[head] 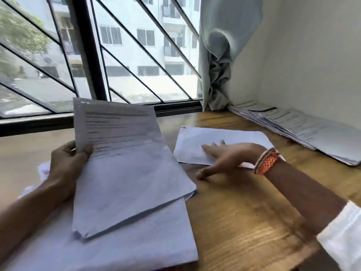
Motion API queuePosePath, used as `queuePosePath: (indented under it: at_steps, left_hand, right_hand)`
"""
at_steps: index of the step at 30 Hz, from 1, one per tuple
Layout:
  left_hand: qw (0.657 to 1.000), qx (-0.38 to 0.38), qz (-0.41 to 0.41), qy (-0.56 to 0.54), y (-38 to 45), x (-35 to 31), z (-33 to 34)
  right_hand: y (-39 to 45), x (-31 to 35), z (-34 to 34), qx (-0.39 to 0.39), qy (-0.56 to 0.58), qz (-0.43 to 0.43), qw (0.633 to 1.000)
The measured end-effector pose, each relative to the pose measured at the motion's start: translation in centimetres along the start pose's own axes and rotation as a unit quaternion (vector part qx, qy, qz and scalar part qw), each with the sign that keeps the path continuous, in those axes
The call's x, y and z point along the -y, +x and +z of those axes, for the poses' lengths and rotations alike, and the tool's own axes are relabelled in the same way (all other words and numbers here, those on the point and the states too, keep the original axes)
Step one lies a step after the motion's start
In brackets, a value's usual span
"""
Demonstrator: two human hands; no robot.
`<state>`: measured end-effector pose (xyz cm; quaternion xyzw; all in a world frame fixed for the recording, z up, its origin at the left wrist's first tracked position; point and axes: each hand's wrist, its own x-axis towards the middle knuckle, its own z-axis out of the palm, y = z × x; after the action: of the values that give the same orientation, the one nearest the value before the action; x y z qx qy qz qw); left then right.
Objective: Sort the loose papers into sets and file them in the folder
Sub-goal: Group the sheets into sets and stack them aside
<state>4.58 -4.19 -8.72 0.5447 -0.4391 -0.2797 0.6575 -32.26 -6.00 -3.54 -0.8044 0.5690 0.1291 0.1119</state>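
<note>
Left hand [67, 163] grips sheaf of papers [125, 169] at left edge, thumb on top, sheaf tilted up over bigger stack [136, 241] on table [244, 222]. Right hand [224, 159] flat, fingers spread, pressing single sheet [214, 137] just right of sheaf. Sorted pile [302, 130] along wall, well apart.

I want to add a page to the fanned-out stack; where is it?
In the head view the fanned-out stack lies at the table's far right, against the wall, right of the curtain.

A tilted sheaf of printed white paper sheets [125, 163] stands at nine o'clock over a flat white stack [136, 247]; a blank white sheet [195, 145] lies centre; fanned printed pages [304, 130] lie at two o'clock.
</note>
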Motion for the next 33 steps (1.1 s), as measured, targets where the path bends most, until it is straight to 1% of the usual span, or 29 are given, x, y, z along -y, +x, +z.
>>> queuePosePath:
  at_steps: [1,2,3,5,6,8,11,12,13,14,15,16,17,18,19,20,21,22,24,26,27,30,33]
  left_hand:
    - [1.0,0.003,0.011,-0.005,-0.2,0.5,1.3]
    - [1.0,0.006,0.007,0.002,-0.6,0.0,1.6]
    - [1.0,0.008,0.006,0.011,-0.8,0.0,1.7]
    - [0.999,-0.031,0.02,0.017,-0.8,0.0,1.5]
    - [0.999,-0.05,0.017,0.011,-0.6,0.1,1.3]
    - [0.998,-0.059,0.019,0.025,-0.7,0.1,1.2]
    - [0.994,-0.079,0.05,0.049,-0.8,0.0,0.9]
    - [0.994,-0.084,0.053,0.048,-0.9,-0.1,0.9]
    - [0.994,-0.09,0.055,0.04,-0.8,-0.1,0.9]
    - [0.993,-0.099,0.057,0.039,-0.9,-0.1,0.8]
    - [0.992,-0.104,0.059,0.037,-0.8,-0.1,0.8]
    - [0.992,-0.106,0.06,0.035,-0.8,-0.1,0.7]
    - [0.992,-0.105,0.059,0.029,-0.9,0.0,0.6]
    - [0.993,-0.102,0.057,0.022,-0.8,0.0,0.6]
    - [0.993,-0.099,0.054,0.019,-0.9,0.2,0.5]
    - [0.994,-0.094,0.052,0.013,-0.8,0.1,0.5]
    - [0.995,-0.093,0.045,0.011,-0.9,0.2,0.5]
    - [0.995,-0.093,0.04,0.012,-0.9,0.3,0.4]
    - [0.995,-0.094,0.034,0.011,-0.7,0.4,0.5]
    - [0.995,-0.092,0.037,-0.001,-0.9,0.3,0.7]
    - [0.995,-0.092,0.04,-0.005,-1.0,0.2,0.8]
    - [0.995,-0.09,0.05,0.001,-0.8,0.4,0.8]
    - [0.996,-0.077,0.048,-0.008,-0.7,0.3,0.8]
  right_hand:
    - [-0.3,-1.1,-0.1,-0.005,0.023,0.024,0.999]
    - [-0.4,-2.2,0.0,-0.028,0.046,0.024,0.998]
    - [-0.4,-3.4,0.1,-0.07,0.052,0.031,0.996]
    - [-0.8,-3.7,0.0,-0.12,0.05,0.021,0.991]
    - [-0.8,-3.7,0.0,-0.132,0.041,0.02,0.99]
    - [-0.8,-3.6,0.3,-0.153,0.018,0.014,0.988]
    - [-0.7,-3.0,0.4,-0.208,-0.089,0.019,0.974]
    - [-0.8,-2.5,0.1,-0.222,-0.088,0.016,0.971]
    - [-1.1,-2.2,-0.7,-0.222,-0.034,-0.007,0.974]
    - [-1.7,-2.0,-1.8,-0.21,0.085,-0.053,0.973]
    - [-2.7,-1.9,-3.2,-0.183,0.239,-0.116,0.946]
    - [-3.8,-1.8,-4.7,-0.158,0.386,-0.181,0.891]
    - [-4.4,-2.1,-5.8,-0.161,0.496,-0.231,0.822]
    - [-4.7,-2.3,-6.9,-0.19,0.56,-0.255,0.765]
    - [-4.5,-2.7,-7.4,-0.228,0.596,-0.257,0.726]
    - [-3.9,-2.9,-7.9,-0.264,0.619,-0.244,0.698]
    - [-2.9,-3.0,-7.9,-0.285,0.638,-0.215,0.682]
    - [-1.8,-3.1,-7.5,-0.291,0.654,-0.181,0.674]
    - [0.5,-3.4,-6.2,-0.288,0.672,-0.111,0.673]
    - [2.1,-3.5,-4.4,-0.275,0.685,-0.069,0.671]
    - [2.5,-3.4,-3.6,-0.272,0.687,-0.057,0.671]
    - [2.8,-3.1,-2.4,-0.275,0.668,-0.05,0.689]
    - [2.8,-3.1,-2.1,-0.254,0.677,-0.065,0.687]
